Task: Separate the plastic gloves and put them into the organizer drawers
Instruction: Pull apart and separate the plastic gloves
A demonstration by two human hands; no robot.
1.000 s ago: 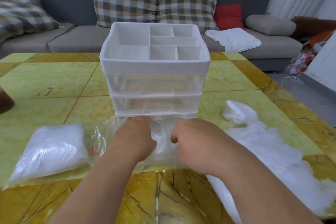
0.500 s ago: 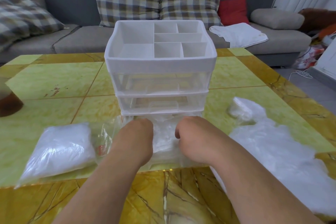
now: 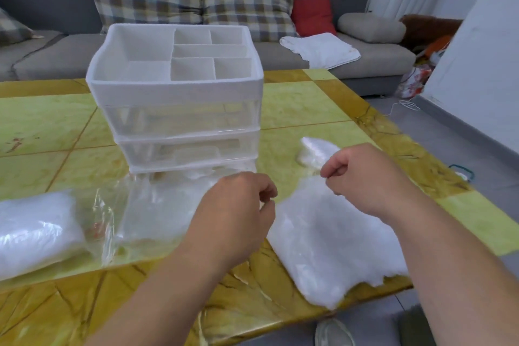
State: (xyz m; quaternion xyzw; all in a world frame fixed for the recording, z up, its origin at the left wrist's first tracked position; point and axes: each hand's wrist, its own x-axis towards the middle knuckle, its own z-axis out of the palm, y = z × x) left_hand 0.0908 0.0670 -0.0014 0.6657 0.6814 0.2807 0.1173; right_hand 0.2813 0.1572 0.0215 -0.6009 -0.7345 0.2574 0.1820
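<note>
- Left hand [image 3: 238, 211]: your grip is curled, thumb meeting forefinger, low over the near counter [image 3: 309, 98]. I cannot tell whether it pinches a thin film.
- Right hand [image 3: 362, 177]: curled likewise, raised over the heap; what it holds, if anything, cannot be told.
- Plastic gloves [image 3: 323, 239]: loose white heap, near right, kept close, likely for peeling off singles.
- Clear bag [image 3: 157, 211]: slack, near centre, touching the organizer's foot.
- Sealed packet [image 3: 36, 230]: near left, apparently unopened stock.
- Organizer [image 3: 174, 93]: centre; visible drawers look closed, so you must open one first.
</note>
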